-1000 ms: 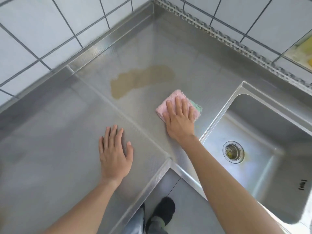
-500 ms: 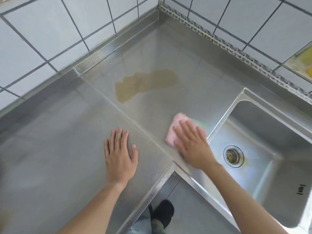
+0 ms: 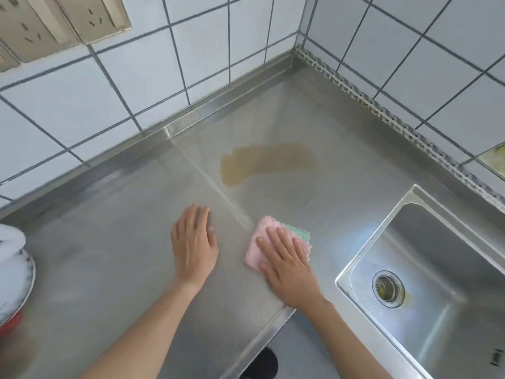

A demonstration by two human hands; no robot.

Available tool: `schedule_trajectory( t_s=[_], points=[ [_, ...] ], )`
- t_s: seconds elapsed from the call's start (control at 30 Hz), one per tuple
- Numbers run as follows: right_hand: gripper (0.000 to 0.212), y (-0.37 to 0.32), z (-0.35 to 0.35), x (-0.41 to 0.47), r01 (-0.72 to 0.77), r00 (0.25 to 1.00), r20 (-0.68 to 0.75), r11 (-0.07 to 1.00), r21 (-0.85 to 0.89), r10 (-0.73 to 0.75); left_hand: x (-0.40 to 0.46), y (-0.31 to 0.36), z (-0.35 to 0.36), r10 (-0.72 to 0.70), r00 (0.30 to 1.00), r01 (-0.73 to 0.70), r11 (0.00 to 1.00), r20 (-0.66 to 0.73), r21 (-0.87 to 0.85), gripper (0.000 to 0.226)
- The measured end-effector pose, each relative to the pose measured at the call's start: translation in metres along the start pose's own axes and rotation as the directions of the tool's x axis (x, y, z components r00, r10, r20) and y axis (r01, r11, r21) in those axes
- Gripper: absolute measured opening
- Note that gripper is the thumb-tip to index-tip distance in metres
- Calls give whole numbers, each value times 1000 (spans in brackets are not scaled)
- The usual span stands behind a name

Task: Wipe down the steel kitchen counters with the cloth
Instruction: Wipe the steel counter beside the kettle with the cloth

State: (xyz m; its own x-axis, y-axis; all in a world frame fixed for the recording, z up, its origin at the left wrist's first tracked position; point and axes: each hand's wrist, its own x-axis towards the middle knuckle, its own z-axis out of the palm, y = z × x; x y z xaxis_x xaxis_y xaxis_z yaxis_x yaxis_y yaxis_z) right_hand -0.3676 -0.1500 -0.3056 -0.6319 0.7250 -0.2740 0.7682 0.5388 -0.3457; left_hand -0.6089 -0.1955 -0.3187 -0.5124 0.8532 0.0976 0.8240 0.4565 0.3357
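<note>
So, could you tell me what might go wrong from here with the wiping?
The brown spill lies beyond the cloth, untouched; one pass may smear it across the counter rather than lift it. The right hand presses the cloth close to the sink, so dirty liquid could be pushed over its rim. The left hand rests flat on the steel and might slip if it is wet.

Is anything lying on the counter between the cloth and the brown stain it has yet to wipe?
Nothing visible does. The cloth, pressed flat under the right hand, lies nearer the person than the brown stain, with only bare steel counter between them. The left hand rests off to the side.
</note>
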Motion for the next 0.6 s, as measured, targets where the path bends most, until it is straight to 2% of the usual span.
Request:
schedule_trajectory(
  t_s=[0.1,0.23,0.3,0.37,0.47,0.6],
  points=[
    [59,34,-22,22,-188,982,3,982,-34,188,23,-25,-2,-82,991,72,993,105,97,57],
    [62,23,-34,92,-406,914,60,907,109,402,17,-40,13,-80,996,73,989,48,129,67],
    [66,-5,-28,121,-419,908,68,902,103,414,18,-42,19,-80,997,76,989,23,124,66],
    [66,-41,-12,133,-321,947,26,944,83,320,19,-44,22,-77,997,76,989,5,124,64],
    [61,-80,16,108,-74,995,-64,996,58,77,17,-47,24,-70,997,72,990,-21,125,58],
    [58,-49,25,46,191,979,-59,980,-59,-194,20,-47,24,-59,998,62,991,-34,115,54]
  ],
)
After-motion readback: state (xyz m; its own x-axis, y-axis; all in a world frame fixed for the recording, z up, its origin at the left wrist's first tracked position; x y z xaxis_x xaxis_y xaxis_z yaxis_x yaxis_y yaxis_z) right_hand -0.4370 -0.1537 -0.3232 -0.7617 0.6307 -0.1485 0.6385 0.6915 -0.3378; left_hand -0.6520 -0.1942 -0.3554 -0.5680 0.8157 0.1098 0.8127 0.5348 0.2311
